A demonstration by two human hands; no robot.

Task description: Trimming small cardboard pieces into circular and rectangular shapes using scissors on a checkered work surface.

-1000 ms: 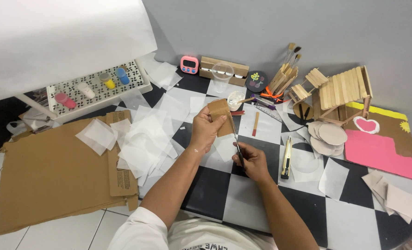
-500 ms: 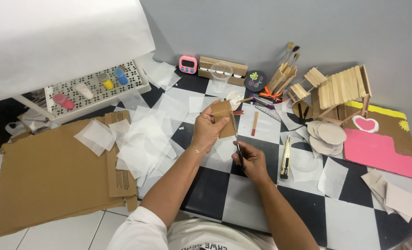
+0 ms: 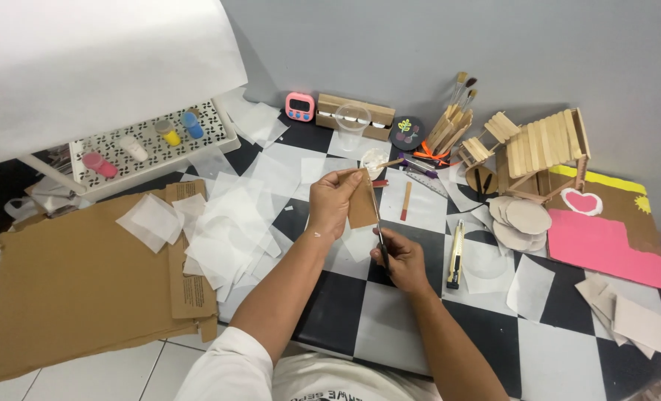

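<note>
Cardboard piece raised above checkered table, pinched in left hand fingers, edge presented to blade. Right hand closed around scissors, blades along card's right edge. Utility knife lies just beside, within reach.

Scissors handles hidden inside right hand.

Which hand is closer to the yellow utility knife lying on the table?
Right. The right hand, holding scissors, sits just beside the utility knife; the left hand holds the cardboard piece farther away.
</note>
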